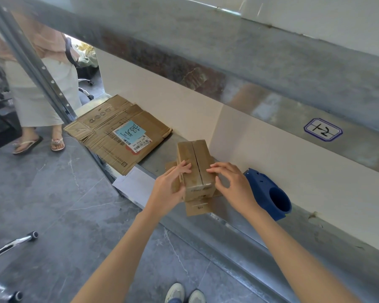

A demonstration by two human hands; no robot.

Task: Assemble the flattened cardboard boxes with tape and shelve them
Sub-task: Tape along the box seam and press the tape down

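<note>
on the metal shelf point(228, 228) a small box point(195, 158) stands folded, seemingly untaped; left hand point(170, 186) and right hand point(233, 185) each hold it in a curled grip. flattened cardboard point(109, 136) lies nearby.

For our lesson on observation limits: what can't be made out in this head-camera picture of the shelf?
Head view:
Small brown cardboard box: underside hidden by itself; end print blurred.
Flat brown cardboard piece beneath: mostly under box, left hand.
Barcode label on large flattened cardboard sheet: print too small.
Blue plastic object: edge behind right hand.
</note>
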